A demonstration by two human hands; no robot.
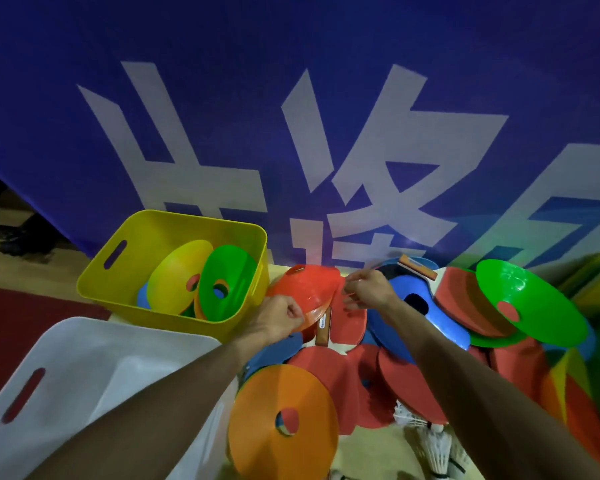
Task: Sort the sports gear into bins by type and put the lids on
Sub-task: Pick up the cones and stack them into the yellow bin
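Observation:
A red-orange disc cone (309, 289) is lifted between both hands just right of the yellow bin (125, 296). My left hand (278, 317) pinches its near rim and my right hand (368, 291) grips its right edge. The yellow bin holds several disc cones, among them a yellow one (177, 275) and a green one (227, 278). A white bin (84, 344) stands nearer, at lower left. On the table lie an orange cone (281, 424), a blue cone (413, 306), a green cone (530, 303), red table-tennis paddles (347, 327) and white shuttlecocks (433, 445).
A blue banner (291, 133) with large white characters hangs close behind the table. Red floor (21, 323) shows at the left. More coloured gear is heaped at the far right edge (596, 282).

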